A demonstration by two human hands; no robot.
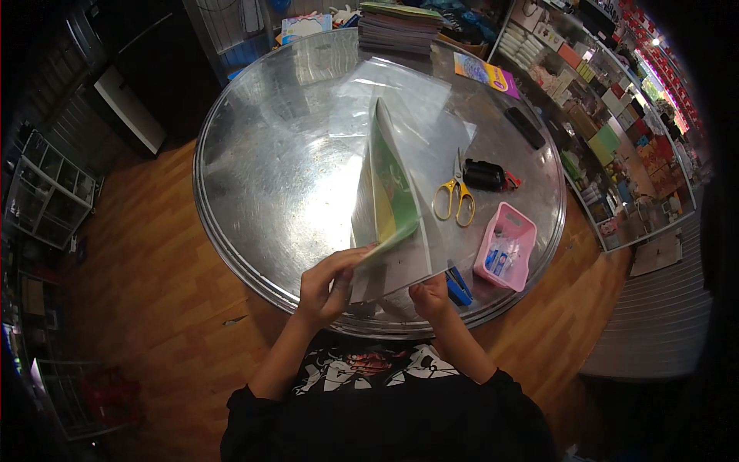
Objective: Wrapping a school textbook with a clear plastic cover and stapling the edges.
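Over the near part of the round metal table, a thin book with a green and yellow cover is tilted up and partly opened. A clear plastic cover lies around it. My left hand pinches the book's near left edge, thumb beneath and fingers on top. At the lower right corner of the plastic cover, my right hand is closed on its edge. Just right of that hand lies a blue stapler. Further clear plastic sheets lie flat beyond the book.
Yellow-handled scissors, a black rounded object and a pink basket with small blue items stand to the right. A black case and a purple-yellow booklet lie farther back. A stack of books stands at the far edge.
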